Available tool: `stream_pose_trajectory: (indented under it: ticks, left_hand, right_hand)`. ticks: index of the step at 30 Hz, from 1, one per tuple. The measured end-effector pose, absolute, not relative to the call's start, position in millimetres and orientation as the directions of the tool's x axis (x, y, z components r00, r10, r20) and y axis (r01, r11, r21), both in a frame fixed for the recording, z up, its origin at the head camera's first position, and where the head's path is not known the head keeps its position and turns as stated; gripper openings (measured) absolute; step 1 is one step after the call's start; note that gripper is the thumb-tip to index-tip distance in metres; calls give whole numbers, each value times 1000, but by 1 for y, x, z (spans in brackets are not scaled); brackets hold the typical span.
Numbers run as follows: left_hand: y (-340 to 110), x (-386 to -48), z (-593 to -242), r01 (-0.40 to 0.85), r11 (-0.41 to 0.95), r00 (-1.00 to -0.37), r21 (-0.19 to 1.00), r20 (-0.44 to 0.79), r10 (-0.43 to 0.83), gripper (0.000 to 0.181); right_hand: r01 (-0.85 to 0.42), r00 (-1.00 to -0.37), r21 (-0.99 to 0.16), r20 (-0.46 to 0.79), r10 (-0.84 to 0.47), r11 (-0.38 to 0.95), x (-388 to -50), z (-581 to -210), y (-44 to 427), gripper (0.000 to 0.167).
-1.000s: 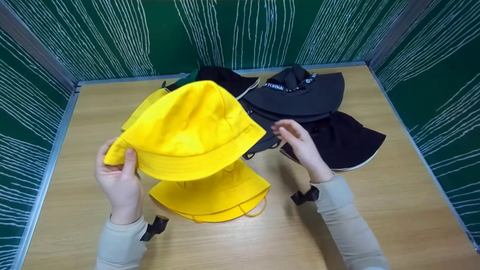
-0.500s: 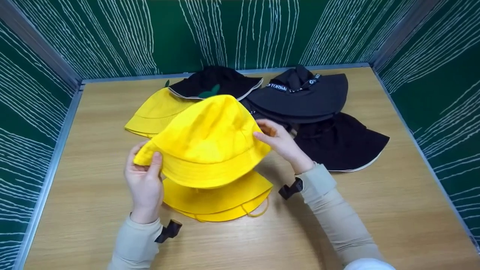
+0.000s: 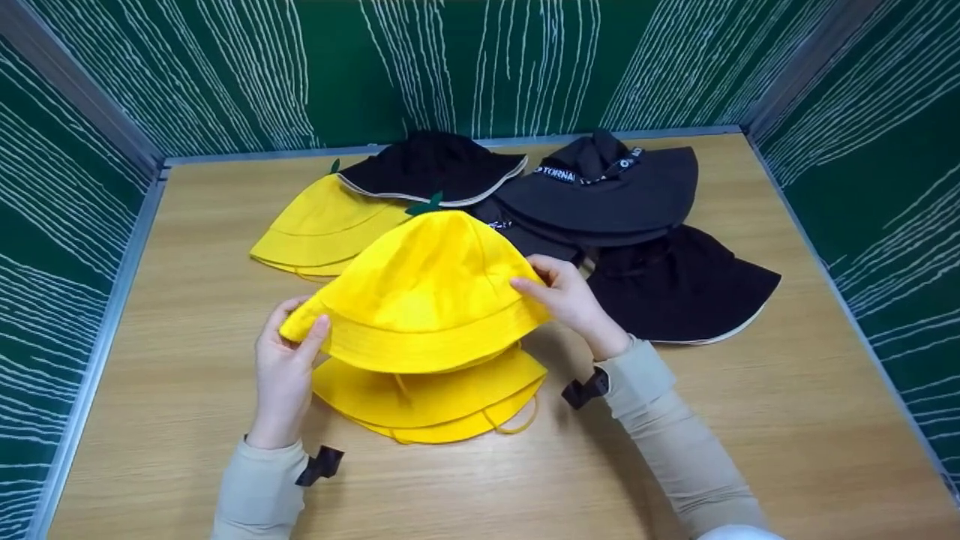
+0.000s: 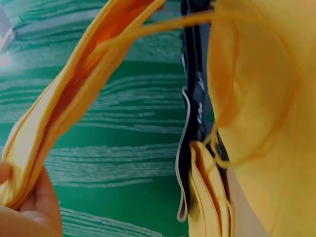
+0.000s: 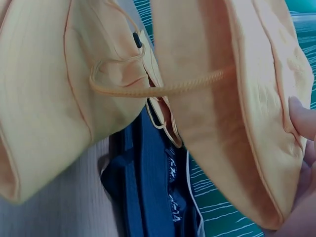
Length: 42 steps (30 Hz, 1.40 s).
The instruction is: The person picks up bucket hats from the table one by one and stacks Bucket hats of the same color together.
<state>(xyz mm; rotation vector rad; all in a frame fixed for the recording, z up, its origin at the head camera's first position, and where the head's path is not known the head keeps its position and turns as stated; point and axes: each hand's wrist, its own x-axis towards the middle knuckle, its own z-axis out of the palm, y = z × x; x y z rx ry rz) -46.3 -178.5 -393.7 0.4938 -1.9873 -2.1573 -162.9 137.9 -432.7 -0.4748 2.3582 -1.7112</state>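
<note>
A yellow bucket hat (image 3: 427, 300) with a green leaf on its crown is held up by its brim between both hands. My left hand (image 3: 289, 367) pinches the left end of the brim, thumb in front. At the right end, my right hand (image 3: 566, 300) grips the brim, thumb also in front. Below the raised hat, another yellow hat (image 3: 442, 405) lies on the table, its top hidden. A cord (image 4: 163, 27) hangs from the raised hat's underside in the left wrist view. In the right wrist view the same cord loops in front of the lying hat (image 5: 44, 89).
At the back left lies another yellow hat (image 3: 322, 225), partly under a black hat (image 3: 435, 172) with pale edging. Dark grey hats (image 3: 615, 195) with lettered bands are piled at back right, and a black hat (image 3: 682, 289) lies before them. Green panels (image 3: 480, 67) enclose the wooden table (image 3: 165, 360).
My right hand has reached in and taken the right end of the brim. The raised hat has shifted rightward and lower, with my left hand moving along.
</note>
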Motion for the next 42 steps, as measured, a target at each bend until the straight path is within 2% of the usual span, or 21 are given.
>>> stream_pose_trajectory:
  ticks: [3, 6, 9, 12, 16, 20, 25, 35, 42]
  left_hand:
    - [-189, -47, -397, -124, -17, -947, 992, -124, -297, 31]
    - [-198, -47, -398, -94, 31, -962, 995, -83, -259, 30]
    - [-204, -48, -400, -88, 98, -976, 991, -66, -206, 31]
    - [-206, -49, -402, -133, 225, -987, 965, -109, -116, 39]
    - [-205, -51, -407, -157, 391, -986, 907, -169, -3, 52]
    - [-202, -52, -411, -152, 478, -984, 865, -179, 11, 44]
    - [-201, -50, -409, -162, 491, -986, 856, -156, -53, 30]
    - [-206, -49, -403, -206, 538, -977, 817, -204, -65, 32]
    - [-206, -50, -410, -251, 587, -956, 769, -292, -27, 37]
  right_hand:
    - [-217, -935, -915, 94, -342, 339, -158, -428, 139, 24]
    - [-366, -905, -852, 232, -358, 374, -154, -421, 139, 21]
    - [-548, -820, -757, 404, -404, 355, -150, -415, 140, 15]
    - [-671, -728, -674, 520, -448, 308, -146, -408, 140, 11]
    - [-739, -656, -619, 572, -492, 265, -139, -399, 139, 11]
    - [-759, -631, -596, 575, -520, 261, -132, -392, 137, 12]
    - [-715, -675, -634, 518, -526, 294, -126, -389, 137, 12]
    - [-455, -842, -811, 256, -476, 368, -124, -406, 134, 20]
    - [-268, -885, -846, 28, -466, 460, -124, -431, 132, 20]
